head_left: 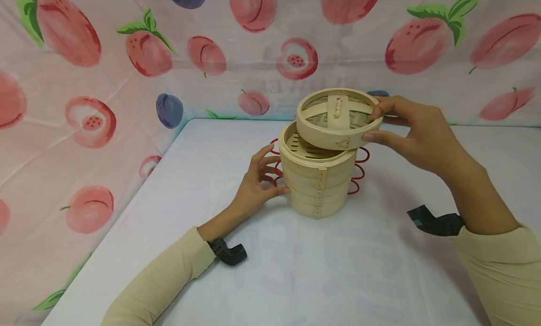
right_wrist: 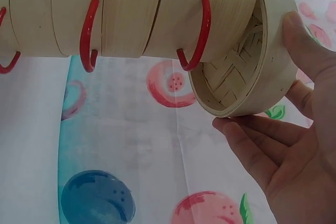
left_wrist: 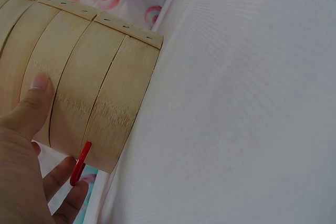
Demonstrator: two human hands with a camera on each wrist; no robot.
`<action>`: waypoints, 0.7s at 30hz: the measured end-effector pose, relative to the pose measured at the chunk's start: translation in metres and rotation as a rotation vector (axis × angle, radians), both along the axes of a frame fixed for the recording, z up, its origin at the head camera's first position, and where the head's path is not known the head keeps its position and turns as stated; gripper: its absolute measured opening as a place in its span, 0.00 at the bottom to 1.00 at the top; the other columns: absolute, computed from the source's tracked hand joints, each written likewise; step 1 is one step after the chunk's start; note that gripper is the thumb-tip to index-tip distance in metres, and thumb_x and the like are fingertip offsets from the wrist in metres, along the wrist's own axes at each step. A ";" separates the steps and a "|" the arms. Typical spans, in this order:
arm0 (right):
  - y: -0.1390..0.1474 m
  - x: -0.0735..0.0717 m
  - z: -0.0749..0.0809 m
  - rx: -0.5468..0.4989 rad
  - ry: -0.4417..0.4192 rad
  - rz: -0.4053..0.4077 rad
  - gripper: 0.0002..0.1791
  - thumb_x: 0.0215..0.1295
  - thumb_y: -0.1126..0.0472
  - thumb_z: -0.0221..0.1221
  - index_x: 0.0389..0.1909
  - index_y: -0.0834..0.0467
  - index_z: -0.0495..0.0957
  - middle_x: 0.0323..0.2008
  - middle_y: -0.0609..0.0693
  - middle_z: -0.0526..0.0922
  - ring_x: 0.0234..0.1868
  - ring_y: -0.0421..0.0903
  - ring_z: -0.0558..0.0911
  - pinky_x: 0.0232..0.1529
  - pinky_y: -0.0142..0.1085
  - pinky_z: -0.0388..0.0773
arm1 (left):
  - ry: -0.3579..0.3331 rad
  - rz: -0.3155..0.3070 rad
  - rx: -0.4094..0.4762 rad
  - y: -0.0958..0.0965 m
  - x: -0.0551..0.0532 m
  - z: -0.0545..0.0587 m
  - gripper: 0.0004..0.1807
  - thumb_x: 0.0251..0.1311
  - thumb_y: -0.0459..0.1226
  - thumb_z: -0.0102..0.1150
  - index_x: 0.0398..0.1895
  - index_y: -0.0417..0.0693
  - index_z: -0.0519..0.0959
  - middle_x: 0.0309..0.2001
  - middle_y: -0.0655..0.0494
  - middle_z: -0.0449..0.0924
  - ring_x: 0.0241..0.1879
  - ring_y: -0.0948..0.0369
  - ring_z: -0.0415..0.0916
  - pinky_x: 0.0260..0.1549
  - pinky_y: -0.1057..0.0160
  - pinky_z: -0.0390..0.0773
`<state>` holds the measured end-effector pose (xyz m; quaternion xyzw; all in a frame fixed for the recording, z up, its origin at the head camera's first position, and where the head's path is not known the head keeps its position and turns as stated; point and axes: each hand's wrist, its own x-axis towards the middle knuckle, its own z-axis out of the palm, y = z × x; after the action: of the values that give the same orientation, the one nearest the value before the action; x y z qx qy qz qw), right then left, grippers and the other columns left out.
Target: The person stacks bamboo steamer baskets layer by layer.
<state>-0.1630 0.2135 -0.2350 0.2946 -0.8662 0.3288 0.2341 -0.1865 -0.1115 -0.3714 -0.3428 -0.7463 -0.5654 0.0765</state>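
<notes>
A round bamboo steamer [head_left: 302,187] of stacked tiers stands on the white table, with red loop handles [right_wrist: 202,30] down its sides. Its lid [head_left: 325,134], a woven disc with crossed strips on top, is tilted and off-centre over the right part of the opening. The slatted inside of the top tier shows at the left. My right hand [head_left: 427,131] pinches the lid's right rim, thumb on the near side and fingers beyond. My left hand [head_left: 258,180] holds the steamer's left side, its thumb [left_wrist: 34,103] on the wall and fingers around by the red handles.
The table [head_left: 211,288] is covered with a white cloth. Behind it and to the left hangs a curtain [head_left: 127,96] printed with peaches, close beyond the steamer. A dark wrist mount [head_left: 230,252] sits on the left forearm, and another mount [head_left: 439,222] on the right.
</notes>
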 end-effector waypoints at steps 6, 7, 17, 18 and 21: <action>-0.002 0.000 -0.002 0.006 -0.001 -0.001 0.22 0.45 0.69 0.73 0.41 0.61 0.75 0.43 0.46 0.78 0.53 0.26 0.72 0.50 0.22 0.71 | -0.001 -0.009 0.003 -0.001 0.000 0.000 0.56 0.46 0.27 0.73 0.73 0.60 0.48 0.61 0.52 0.70 0.46 0.55 0.76 0.39 0.51 0.77; -0.002 0.001 -0.002 0.009 0.001 -0.003 0.22 0.45 0.69 0.73 0.41 0.61 0.75 0.43 0.46 0.78 0.53 0.26 0.72 0.50 0.22 0.70 | -0.001 -0.010 0.003 -0.001 0.000 0.000 0.56 0.46 0.27 0.73 0.73 0.60 0.48 0.61 0.52 0.70 0.46 0.55 0.76 0.39 0.51 0.77; -0.008 0.003 -0.001 -0.002 -0.027 0.007 0.21 0.47 0.69 0.72 0.42 0.61 0.74 0.43 0.46 0.78 0.54 0.27 0.71 0.51 0.24 0.71 | -0.004 0.000 0.004 0.000 0.000 0.000 0.56 0.45 0.25 0.73 0.72 0.60 0.48 0.60 0.49 0.70 0.45 0.52 0.76 0.39 0.48 0.77; -0.008 0.003 -0.001 -0.003 -0.030 0.007 0.21 0.48 0.69 0.72 0.42 0.61 0.74 0.44 0.46 0.78 0.54 0.27 0.71 0.51 0.24 0.71 | -0.005 -0.004 0.008 0.000 0.000 0.000 0.56 0.45 0.25 0.72 0.72 0.59 0.48 0.61 0.48 0.70 0.45 0.50 0.76 0.39 0.47 0.76; -0.009 0.003 -0.001 -0.008 -0.040 0.008 0.20 0.49 0.68 0.72 0.42 0.61 0.74 0.44 0.47 0.78 0.54 0.28 0.71 0.51 0.24 0.71 | -0.001 -0.009 0.013 0.001 0.000 0.001 0.56 0.45 0.25 0.72 0.72 0.58 0.48 0.60 0.46 0.70 0.45 0.48 0.76 0.39 0.45 0.76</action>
<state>-0.1599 0.2042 -0.2364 0.2903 -0.8683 0.3391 0.2165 -0.1864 -0.1108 -0.3705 -0.3455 -0.7409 -0.5709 0.0758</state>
